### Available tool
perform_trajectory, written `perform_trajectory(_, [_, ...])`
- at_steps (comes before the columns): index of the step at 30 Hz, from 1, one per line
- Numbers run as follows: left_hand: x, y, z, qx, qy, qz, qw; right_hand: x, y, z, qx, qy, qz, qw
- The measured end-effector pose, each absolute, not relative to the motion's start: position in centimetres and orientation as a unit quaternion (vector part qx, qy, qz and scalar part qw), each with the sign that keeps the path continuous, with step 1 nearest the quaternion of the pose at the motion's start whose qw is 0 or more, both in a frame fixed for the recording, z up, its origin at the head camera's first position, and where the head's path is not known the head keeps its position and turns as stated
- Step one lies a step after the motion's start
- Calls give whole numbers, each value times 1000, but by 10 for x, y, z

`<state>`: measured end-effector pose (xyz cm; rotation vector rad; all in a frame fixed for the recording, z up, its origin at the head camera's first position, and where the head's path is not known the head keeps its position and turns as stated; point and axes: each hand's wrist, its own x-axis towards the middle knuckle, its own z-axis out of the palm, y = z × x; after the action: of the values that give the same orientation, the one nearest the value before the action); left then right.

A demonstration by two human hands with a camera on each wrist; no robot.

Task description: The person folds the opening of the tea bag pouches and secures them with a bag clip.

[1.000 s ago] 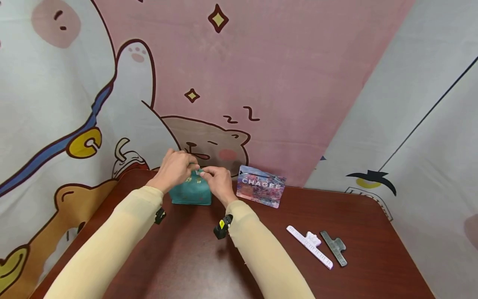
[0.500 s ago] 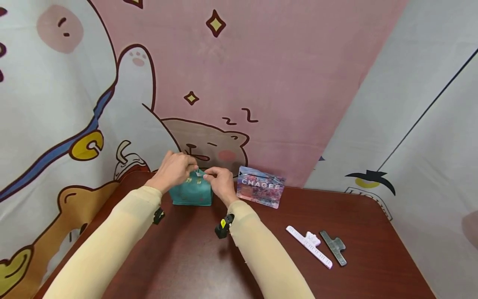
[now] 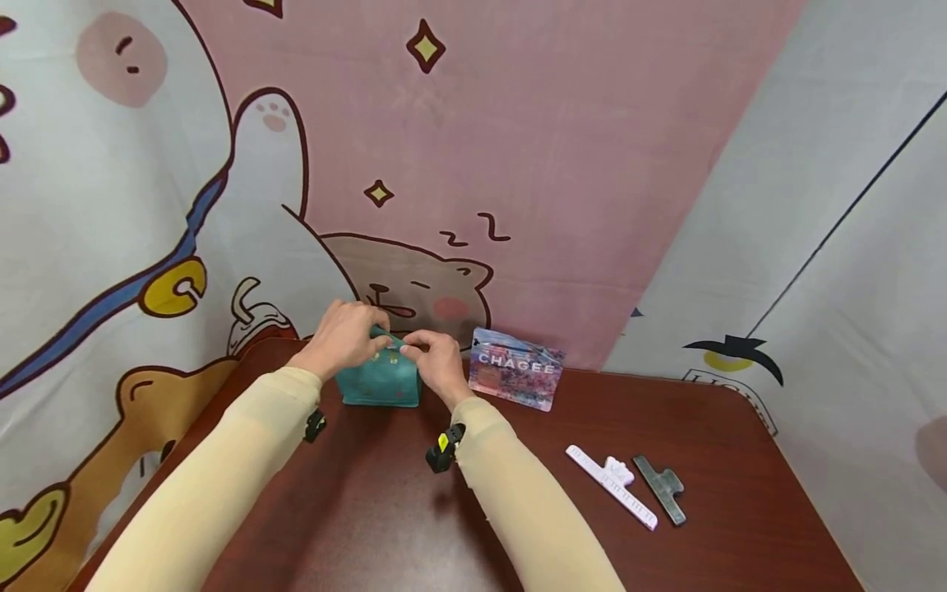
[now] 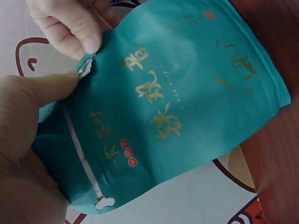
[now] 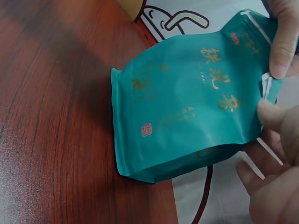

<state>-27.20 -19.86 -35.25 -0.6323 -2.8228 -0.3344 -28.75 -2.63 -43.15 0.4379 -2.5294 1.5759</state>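
Note:
A teal pouch with gold characters point(image 3: 379, 381) stands on the table near its back edge. My left hand point(image 3: 346, 335) pinches the pouch's top edge from the left, the thumb on its front. My right hand point(image 3: 438, 362) pinches the same edge further right. In the left wrist view, the pouch point(image 4: 187, 88) has a white strip across its upper part, with a small crumpled silvery bit between the two hands' fingertips. The right wrist view shows the pouch point(image 5: 187, 102) with its flat base on the wood and its top bent at the fingers.
A pink and blue CHAGEE pouch point(image 3: 516, 370) leans at the table's back edge, right of my right hand. A white clip point(image 3: 612, 487) and a dark grey clip point(image 3: 662, 490) lie on the table point(image 3: 385, 510) at the right. A printed cloth point(image 3: 562, 164) hangs behind.
My left fingers have shifted slightly on the pouch's top, and more of the teal edge shows between the hands. The pouch's body and my right hand have barely moved.

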Motion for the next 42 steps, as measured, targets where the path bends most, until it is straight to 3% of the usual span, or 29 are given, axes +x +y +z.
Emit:
perform_trajectory(8, [-272, -197, -353, -215, -963, -103, 122, -287, -31, -432, 142, -828, 543, 17])
perform_trajectory(18, [-272, -205, -348, -198, -966, -136, 99, -284, -34, -430, 161, -846, 500, 86])
perform_trajectory(24, [-274, -214, -345, -173, -973, -132, 76, -283, -34, -430, 157, -850, 496, 82])
perform_trajectory(34, [-276, -215, -358, -173, -969, -116, 133, -283, -33, -430, 141, -848, 505, 80])
perform_trajectory(42, [-277, -214, -359, -157, -972, -114, 135, -284, -33, -430, 134, -843, 516, 72])
